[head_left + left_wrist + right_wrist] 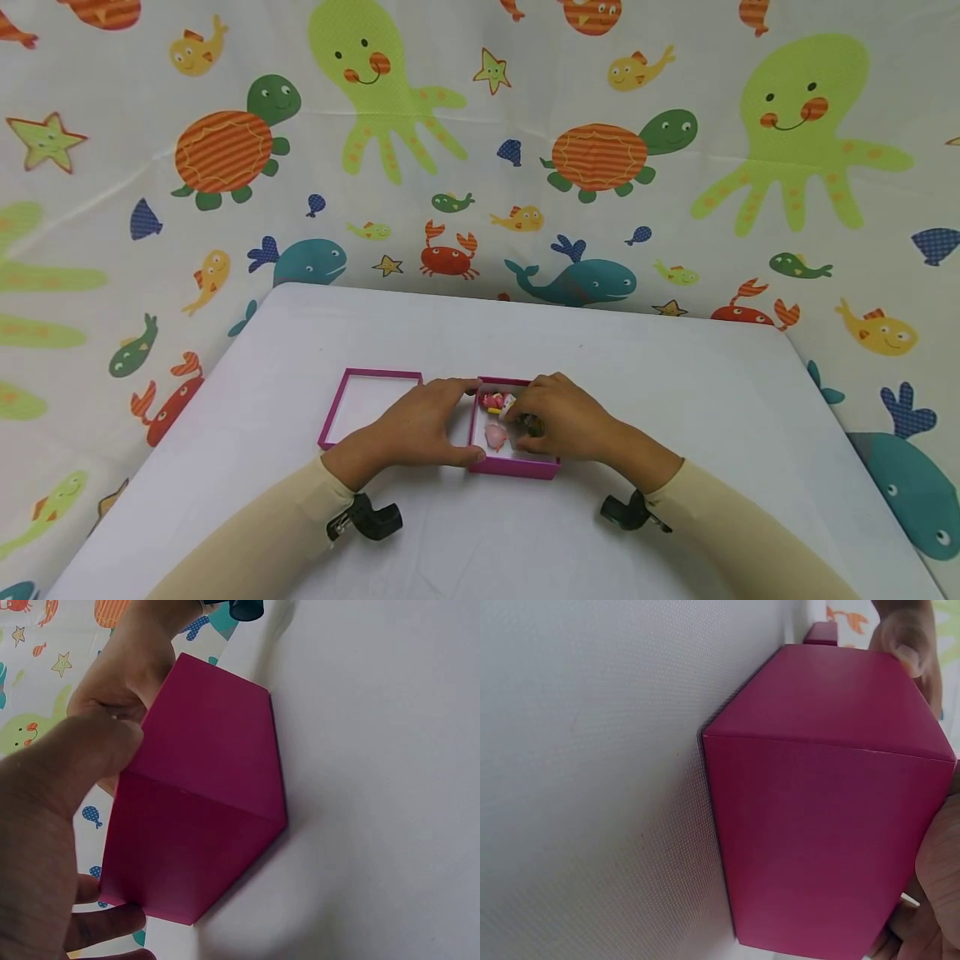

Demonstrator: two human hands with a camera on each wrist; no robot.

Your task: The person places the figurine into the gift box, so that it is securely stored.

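1. A person's left hand [423,425] grips the left wall of an open magenta box [514,469], thumb at the near corner and fingers reaching to the far one.
2. The right hand [562,421] bends over the box's right side, fingers curled and thumb low at the near edge; whether it pinches anything, one cannot tell.
3. A dark shape [531,424] shows between the right thumb and fingers, too small to identify.
4. The box sits upright between the two hands, its white interior facing up and its smooth magenta walls filling both wrist views.
5. Inside, just left of the right fingertips, lies a bright pink figurine [492,402] with yellow details, a small white piece [507,406] beside it.
6. Nearer the left thumb, a pale pink figurine [496,436] rests on the box floor, apart from the brighter one.
7. Left of the left hand, and partly hidden by it, a shallow magenta-rimmed lid [332,410] lies with its white inside upward.
8. Behind each hand, a black wrist camera is strapped below a beige sleeve [255,533].
9. A white table [600,358] spreads around both hands; beyond them hangs a backdrop [525,100] printed with octopuses, turtles, whales, crabs, fish and starfish.
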